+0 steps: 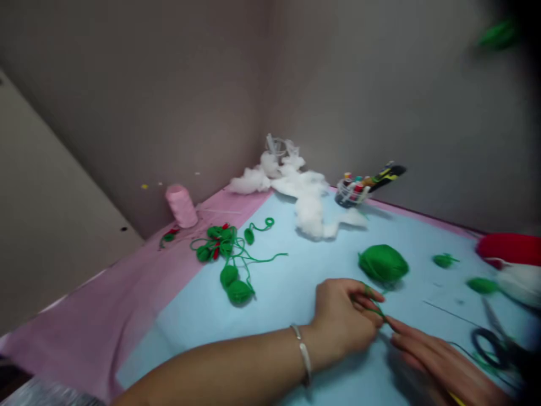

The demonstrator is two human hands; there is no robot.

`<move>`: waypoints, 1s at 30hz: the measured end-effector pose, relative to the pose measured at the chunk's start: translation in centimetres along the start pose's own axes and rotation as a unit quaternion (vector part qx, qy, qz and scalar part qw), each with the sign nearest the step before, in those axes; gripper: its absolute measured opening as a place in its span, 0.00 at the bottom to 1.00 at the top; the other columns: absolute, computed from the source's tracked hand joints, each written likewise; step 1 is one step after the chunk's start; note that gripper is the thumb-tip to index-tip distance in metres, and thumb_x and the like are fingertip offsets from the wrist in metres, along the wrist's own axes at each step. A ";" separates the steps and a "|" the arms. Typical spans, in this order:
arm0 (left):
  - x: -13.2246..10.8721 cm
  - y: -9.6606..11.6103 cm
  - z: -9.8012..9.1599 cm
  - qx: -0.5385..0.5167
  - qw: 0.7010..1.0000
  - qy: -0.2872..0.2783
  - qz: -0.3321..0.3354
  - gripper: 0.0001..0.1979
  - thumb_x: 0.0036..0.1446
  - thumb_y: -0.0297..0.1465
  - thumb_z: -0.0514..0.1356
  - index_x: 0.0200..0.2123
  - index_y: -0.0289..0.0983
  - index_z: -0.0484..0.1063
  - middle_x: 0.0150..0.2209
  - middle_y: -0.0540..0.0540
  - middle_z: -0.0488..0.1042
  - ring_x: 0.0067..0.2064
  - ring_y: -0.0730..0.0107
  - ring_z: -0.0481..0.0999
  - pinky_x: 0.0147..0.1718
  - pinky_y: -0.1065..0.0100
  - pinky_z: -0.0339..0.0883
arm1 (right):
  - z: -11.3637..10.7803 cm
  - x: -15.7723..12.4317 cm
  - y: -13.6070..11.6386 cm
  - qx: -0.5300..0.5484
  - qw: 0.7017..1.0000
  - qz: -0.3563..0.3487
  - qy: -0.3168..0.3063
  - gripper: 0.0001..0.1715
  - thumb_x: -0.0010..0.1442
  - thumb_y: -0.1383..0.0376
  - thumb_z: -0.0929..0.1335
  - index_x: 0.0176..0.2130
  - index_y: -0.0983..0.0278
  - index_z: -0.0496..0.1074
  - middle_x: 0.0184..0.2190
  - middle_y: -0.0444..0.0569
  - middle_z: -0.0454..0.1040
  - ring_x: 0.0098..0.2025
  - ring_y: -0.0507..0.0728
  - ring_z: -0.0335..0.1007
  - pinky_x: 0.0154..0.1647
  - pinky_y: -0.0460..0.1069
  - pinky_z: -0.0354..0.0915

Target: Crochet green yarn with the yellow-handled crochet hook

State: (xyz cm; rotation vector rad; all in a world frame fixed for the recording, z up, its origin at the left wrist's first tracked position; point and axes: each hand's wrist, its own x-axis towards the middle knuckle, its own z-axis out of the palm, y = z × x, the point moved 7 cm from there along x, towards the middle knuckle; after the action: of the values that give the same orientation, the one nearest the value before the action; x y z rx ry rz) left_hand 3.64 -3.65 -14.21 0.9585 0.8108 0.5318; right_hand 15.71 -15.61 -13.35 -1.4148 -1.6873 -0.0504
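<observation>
Green yarn (376, 304) runs over the fingers of my left hand (344, 318), which is closed around it. Opposite, my right hand (439, 355) pinches the strand, its fingertips meeting those of my left. A sliver of something yellow (456, 398) shows under my right palm; its kind is hidden. Just beyond my left fingers lies a ball of green yarn (384, 264). To the right of my right hand are scissors (492, 344) with dark handles, partly lost in the dark frame edge.
White stuffing (310, 208) spreads toward the corner. A clear cup of pens (353, 193) stands by the wall. At left are green crocheted pieces (239, 292) with trailing strands and a pink yarn cone (181, 206). A red and white item (513, 251) sits far right.
</observation>
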 end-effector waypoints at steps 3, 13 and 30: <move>0.1 0.8 0.1 -0.017 1.000 0.001 0.013 0.10 0.38 0.16 0.59 0.24 0.35 0.75 0.21 0.53 0.69 0.25 0.78 0.66 0.26 0.74 0.59 | -0.6 1.6 -2.5 -0.107 0.992 -0.059 -0.036 0.13 0.66 0.63 0.68 0.50 0.57 0.76 0.43 0.46 0.82 0.40 0.55 0.81 0.46 0.45 0.74; -0.9 3.4 -0.5 0.118 0.980 0.029 0.158 0.15 0.42 0.18 0.60 0.33 0.36 0.82 0.25 0.51 0.75 0.27 0.75 0.69 0.30 0.72 0.64 | -0.6 3.6 -4.4 0.018 0.995 0.078 0.064 0.12 0.64 0.71 0.69 0.43 0.56 0.79 0.42 0.45 0.82 0.42 0.55 0.81 0.47 0.48 0.76; -0.7 1.8 0.6 0.029 0.993 -0.037 0.111 0.09 0.38 0.19 0.62 0.26 0.35 0.79 0.24 0.50 0.74 0.27 0.75 0.70 0.31 0.71 0.62 | -1.4 1.8 -5.4 -0.043 0.992 0.043 0.109 0.14 0.62 0.73 0.69 0.43 0.57 0.78 0.41 0.47 0.82 0.41 0.57 0.81 0.49 0.53 0.76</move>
State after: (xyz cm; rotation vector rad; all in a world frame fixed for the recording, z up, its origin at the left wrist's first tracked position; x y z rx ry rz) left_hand 3.68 -3.55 -12.17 1.1234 0.6604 0.6637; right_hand 12.31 -16.80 -8.73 -1.4870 -1.4590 -0.2230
